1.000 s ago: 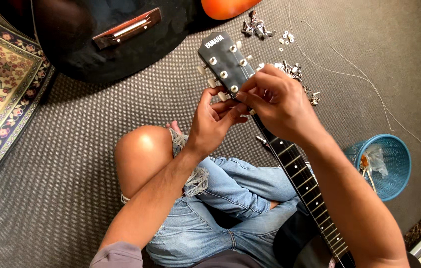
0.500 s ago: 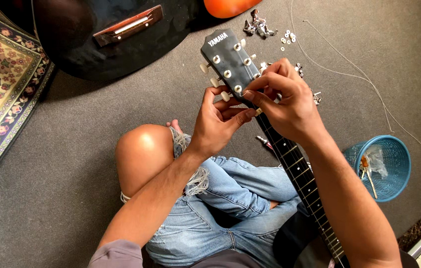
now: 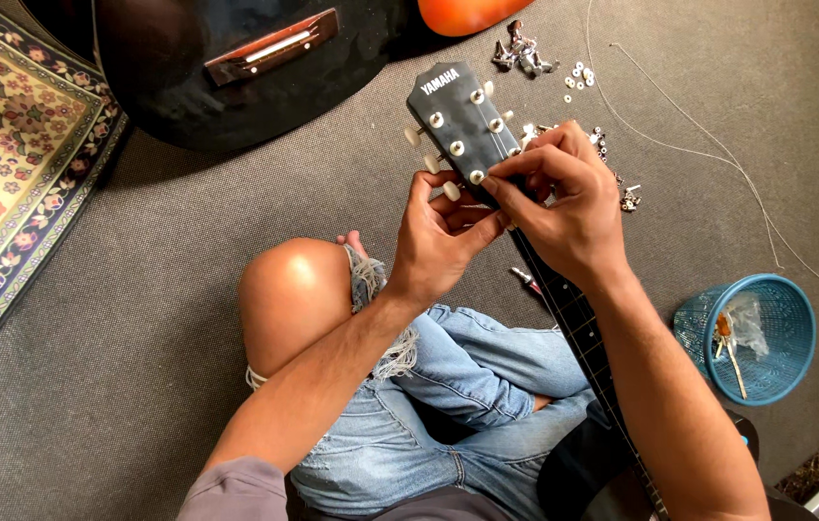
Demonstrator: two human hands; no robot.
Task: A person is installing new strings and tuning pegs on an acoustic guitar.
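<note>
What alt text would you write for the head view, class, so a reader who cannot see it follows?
Seen from above, a seated person's left hand and right hand grip the black guitar headstock with white tuning pegs over grey carpet. Small loose metal parts, a thin wire string and a blue mesh basket lie nearby.

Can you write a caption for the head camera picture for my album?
Both hands, left hand and right hand, pinch a black guitar headstock.

Black headstock (image 3: 458, 116), white pegs (image 3: 452, 190); blue basket (image 3: 788, 338); floral rug (image 3: 13, 164); grey carpet (image 3: 139, 386)
</note>
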